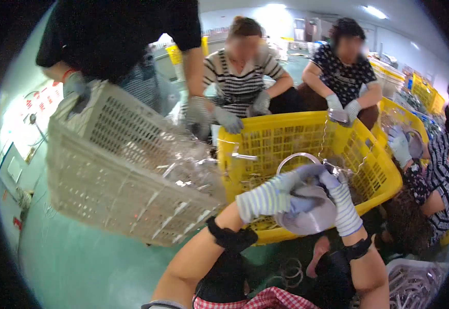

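Observation:
My left hand (276, 198), in a white, grey and blue striped glove, is closed around a shiny round metal part (314, 219). My right hand (344, 201), gloved alike, grips the same part from its right side, fingers bent over the top. Both hands are over the near rim of a yellow plastic basket (312, 119) holding metal pieces. Just beyond my fingers, a thin metal ring (286, 160) shows, with curly metal strips (363, 162) to its right. What exactly my fingertips pinch is hidden.
At left, a standing person's gloved hands hold a tilted white crate (131, 206) of metal scraps against the basket. Two people sit across. Another person bends at right beside a second yellow basket (415, 121). Metal rings (291, 273) and a white crate (415, 265) lie low.

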`<action>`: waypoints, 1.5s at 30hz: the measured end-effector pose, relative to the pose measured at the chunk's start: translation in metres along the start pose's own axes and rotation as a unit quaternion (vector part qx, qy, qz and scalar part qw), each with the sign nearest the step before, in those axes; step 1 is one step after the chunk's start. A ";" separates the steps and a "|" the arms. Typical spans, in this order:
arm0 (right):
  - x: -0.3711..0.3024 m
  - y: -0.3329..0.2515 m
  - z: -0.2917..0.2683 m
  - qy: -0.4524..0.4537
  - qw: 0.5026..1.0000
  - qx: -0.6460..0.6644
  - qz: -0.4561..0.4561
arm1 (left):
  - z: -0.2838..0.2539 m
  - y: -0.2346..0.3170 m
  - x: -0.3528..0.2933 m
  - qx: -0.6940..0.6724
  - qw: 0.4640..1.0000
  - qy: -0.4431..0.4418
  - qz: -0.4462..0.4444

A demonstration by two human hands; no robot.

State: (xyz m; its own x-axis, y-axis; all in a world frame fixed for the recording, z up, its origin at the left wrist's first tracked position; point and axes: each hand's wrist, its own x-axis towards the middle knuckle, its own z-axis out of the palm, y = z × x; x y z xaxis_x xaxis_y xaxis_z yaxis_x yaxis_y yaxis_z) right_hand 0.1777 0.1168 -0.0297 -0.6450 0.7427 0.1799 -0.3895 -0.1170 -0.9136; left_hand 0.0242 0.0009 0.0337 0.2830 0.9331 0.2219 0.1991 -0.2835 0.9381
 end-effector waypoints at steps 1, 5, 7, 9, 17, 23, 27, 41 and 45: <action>-0.003 -0.006 0.010 0.029 0.999 0.027 0.037 | 0.001 -0.008 -0.005 -0.088 0.994 0.056 0.024; -0.008 -0.019 0.030 0.140 0.987 -0.077 0.029 | 0.000 -0.014 -0.011 -0.119 0.964 0.177 -0.158; 0.002 -0.006 0.010 0.110 0.991 -0.082 -0.004 | -0.005 -0.026 -0.008 -0.174 0.956 0.103 -0.211; 0.006 -0.001 0.005 0.120 0.989 -0.080 0.021 | 0.001 -0.041 -0.014 -0.220 0.936 0.045 -0.269; 0.018 -0.009 -0.019 0.128 0.981 -0.132 -0.058 | 0.058 -0.033 -0.034 -0.639 0.759 -0.099 -0.081; 0.018 -0.017 -0.032 0.160 0.986 -0.049 -0.018 | 0.025 -0.018 -0.039 -0.491 0.868 0.067 -0.013; 0.012 -0.021 -0.018 0.127 0.992 -0.015 0.006 | 0.007 -0.026 -0.036 -0.571 0.814 0.094 0.044; 0.006 -0.033 0.003 0.062 0.979 0.153 0.117 | 0.005 -0.075 -0.026 0.230 0.945 0.229 0.046; 0.003 -0.049 -0.005 0.063 0.947 -0.316 0.006 | 0.003 -0.045 -0.030 -0.053 0.946 0.303 -0.105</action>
State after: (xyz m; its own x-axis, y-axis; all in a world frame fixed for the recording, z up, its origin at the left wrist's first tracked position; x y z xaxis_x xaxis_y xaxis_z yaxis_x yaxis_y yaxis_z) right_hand 0.1979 0.1281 0.0137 -0.5478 0.8214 0.1589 0.1150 0.2621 -0.9582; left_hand 0.0090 -0.0152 -0.0162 -0.3483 0.9310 0.1089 0.0871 -0.0835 0.9927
